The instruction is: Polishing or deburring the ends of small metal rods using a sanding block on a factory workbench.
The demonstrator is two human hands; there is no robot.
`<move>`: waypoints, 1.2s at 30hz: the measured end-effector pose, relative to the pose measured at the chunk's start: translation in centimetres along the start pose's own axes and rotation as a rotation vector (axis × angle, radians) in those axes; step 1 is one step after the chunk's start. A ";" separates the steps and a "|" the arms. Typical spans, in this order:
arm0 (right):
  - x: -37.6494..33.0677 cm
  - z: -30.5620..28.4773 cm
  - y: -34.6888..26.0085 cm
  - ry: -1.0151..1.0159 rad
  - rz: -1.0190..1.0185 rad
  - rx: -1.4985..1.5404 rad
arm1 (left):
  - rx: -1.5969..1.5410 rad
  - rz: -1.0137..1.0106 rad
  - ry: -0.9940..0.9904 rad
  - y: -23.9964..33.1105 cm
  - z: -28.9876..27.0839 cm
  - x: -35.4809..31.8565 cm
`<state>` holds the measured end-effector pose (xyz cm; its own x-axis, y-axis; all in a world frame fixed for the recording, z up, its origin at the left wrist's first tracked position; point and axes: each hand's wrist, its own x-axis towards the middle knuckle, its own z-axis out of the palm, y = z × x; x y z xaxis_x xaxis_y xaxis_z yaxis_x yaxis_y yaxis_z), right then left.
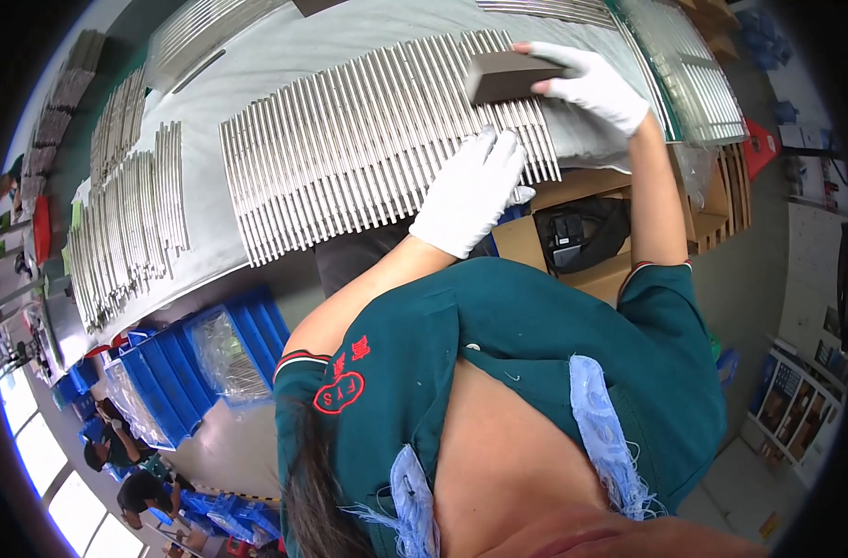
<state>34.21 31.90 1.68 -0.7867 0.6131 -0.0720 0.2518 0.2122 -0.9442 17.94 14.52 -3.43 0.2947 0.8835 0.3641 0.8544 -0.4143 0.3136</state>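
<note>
A long row of slim silvery metal rods (326, 163) lies side by side on a pale cloth-covered table (200, 177). My right hand (599, 91), in a white glove, grips a dark brown rectangular block (512, 78). The block sits over the far part of the rods near the row's right end; its exact material cannot be made out. My left hand (470, 191), also gloved in white, lies on the near part of the rods with its fingers stretched out. It is a little nearer to me than the block, and its thumb is partly hidden.
More rods (131, 228) are heaped at the table's left end. Plastic-wrapped rods (689, 74) lie at the right. Below the table stand a cardboard box (521, 244) with a black bag (587, 232), and blue crates (168, 381). Other people (145, 493) are far off at lower left.
</note>
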 end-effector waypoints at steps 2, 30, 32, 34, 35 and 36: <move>-0.3 -0.8 0.0 0.007 0.103 0.031 | -0.009 0.015 0.040 -0.1 0.1 0.0; 0.8 3.0 -0.1 0.075 -0.350 -0.520 | 0.003 0.053 0.085 -0.5 0.4 -0.1; -0.2 0.8 0.5 0.080 -0.177 -0.285 | -0.009 0.052 0.058 -0.4 0.3 -0.2; -1.2 -1.2 0.9 0.087 -0.090 -0.292 | -0.020 0.044 0.034 -0.3 0.3 -0.1; -1.1 -1.1 1.4 0.071 -0.126 -0.217 | -0.008 0.048 0.045 -0.3 0.2 0.0; -0.6 -0.3 1.3 0.056 -0.159 -0.140 | 0.002 0.052 0.052 -0.3 0.2 0.0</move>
<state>35.18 32.01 0.64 -0.7912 0.6039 0.0963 0.2055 0.4108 -0.8883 17.83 14.71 -3.70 0.3161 0.8485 0.4245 0.8394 -0.4586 0.2916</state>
